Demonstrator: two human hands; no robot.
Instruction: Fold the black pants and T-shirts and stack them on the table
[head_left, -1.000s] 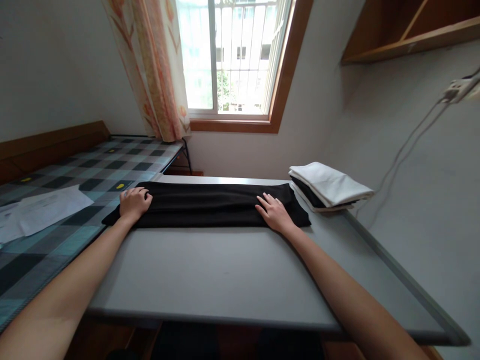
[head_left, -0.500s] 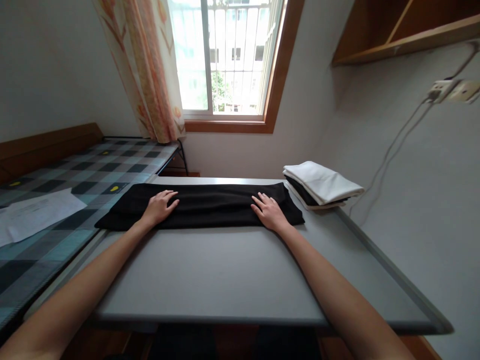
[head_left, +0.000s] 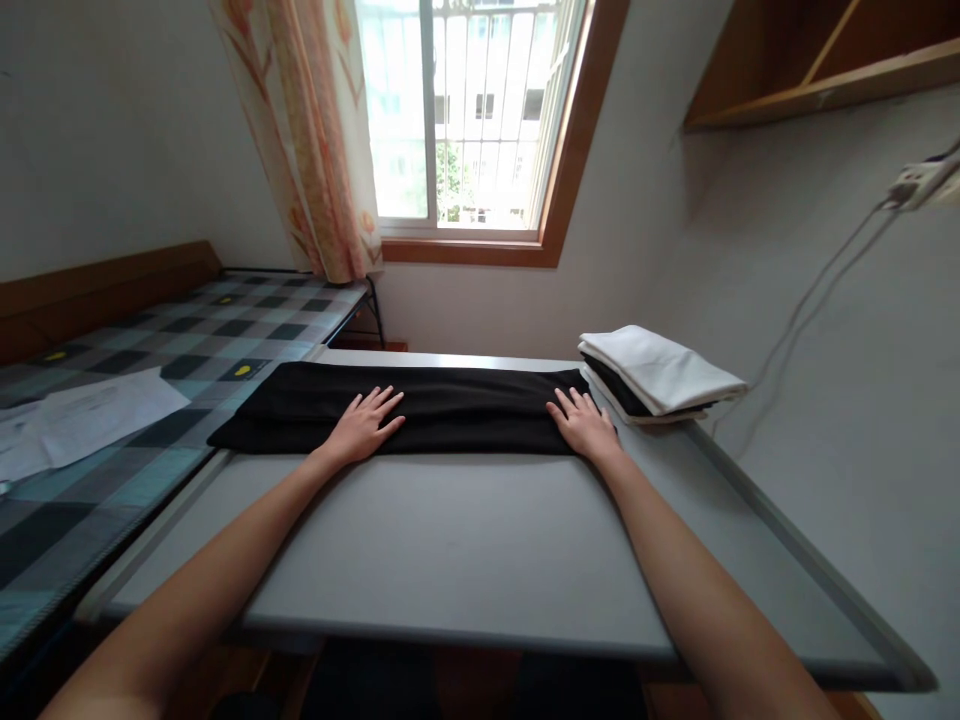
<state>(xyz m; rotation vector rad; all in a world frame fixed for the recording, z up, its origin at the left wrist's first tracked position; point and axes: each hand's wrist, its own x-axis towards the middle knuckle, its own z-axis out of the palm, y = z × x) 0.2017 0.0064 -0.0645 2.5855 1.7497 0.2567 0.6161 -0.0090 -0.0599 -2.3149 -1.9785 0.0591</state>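
A long black cloth (head_left: pixel 465 405), folded into a narrow band, lies across the far part of a grey table (head_left: pixel 465 550). My left hand (head_left: pixel 364 426) rests flat on the cloth near its middle, fingers spread. At the cloth's right end my right hand (head_left: pixel 587 424) also lies flat on it with the fingers stretched out. Neither hand holds anything.
A stack of folded white and black cloths (head_left: pixel 656 373) sits at the table's far right corner, just beyond my right hand. A bed with a checked cover (head_left: pixel 150 380) and a sheet of paper (head_left: pixel 82 415) adjoins the table on the left. Window and curtain (head_left: pixel 315 140) stand behind.
My left hand has slid along the cloth from its left end toward the middle. The right hand has moved out to the right end. The cloth looks flatter.
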